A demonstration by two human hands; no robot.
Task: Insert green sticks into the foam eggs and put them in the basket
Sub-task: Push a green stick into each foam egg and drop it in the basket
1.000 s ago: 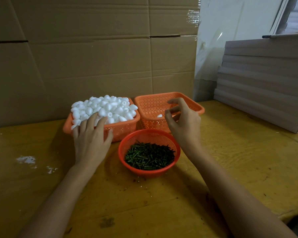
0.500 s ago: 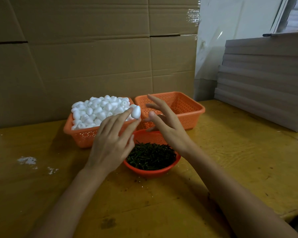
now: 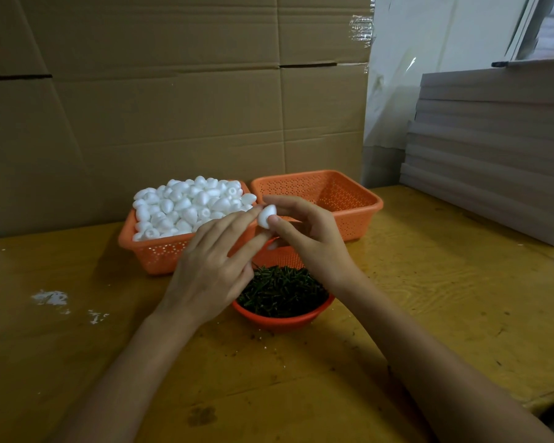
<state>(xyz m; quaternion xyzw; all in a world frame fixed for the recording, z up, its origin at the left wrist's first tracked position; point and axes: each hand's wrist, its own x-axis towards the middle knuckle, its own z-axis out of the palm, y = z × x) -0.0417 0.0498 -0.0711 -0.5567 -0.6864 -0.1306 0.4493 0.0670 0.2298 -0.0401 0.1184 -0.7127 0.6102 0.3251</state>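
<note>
Two baskets are set side by side at the back of the bench: the left basket is heaped with foam eggs, and the right basket stands beside it. A round bowl filled with sticks is placed before them. A single egg is pinched between the left hand and the right hand above the bowl's far rim. Cardboard sheets are stood behind the baskets. A stack of boards is laid at the right.

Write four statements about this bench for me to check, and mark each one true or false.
1. The left hand and the right hand both pinch one foam egg. True.
2. The green sticks lie in a rectangular basket. False: they fill the round basket.
3. The left rectangular basket is heaped with foam eggs. True.
4. The round basket stands behind the left rectangular basket. False: it stands in front of it, nearer the person.
</note>
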